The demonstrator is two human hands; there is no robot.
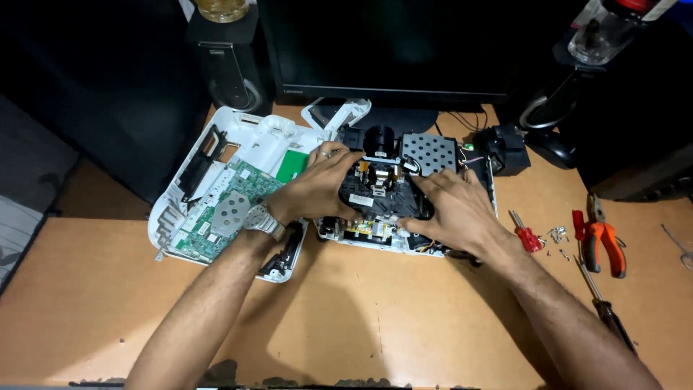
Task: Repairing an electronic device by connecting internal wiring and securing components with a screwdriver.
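An opened projector chassis lies on the wooden desk, with a black optical block and lens barrel in its middle. My left hand, with a ring and a metal wristwatch, grips the left side of the black block. My right hand holds its right side, fingers curled over the edge. To the left lies the white top cover, turned over, carrying a green circuit board with a metal shield.
A dark monitor stands behind the work. Right of the chassis lie a red-handled screwdriver, loose screws, orange-handled pliers and a long black screwdriver. Speakers and a black mouse sit at the back.
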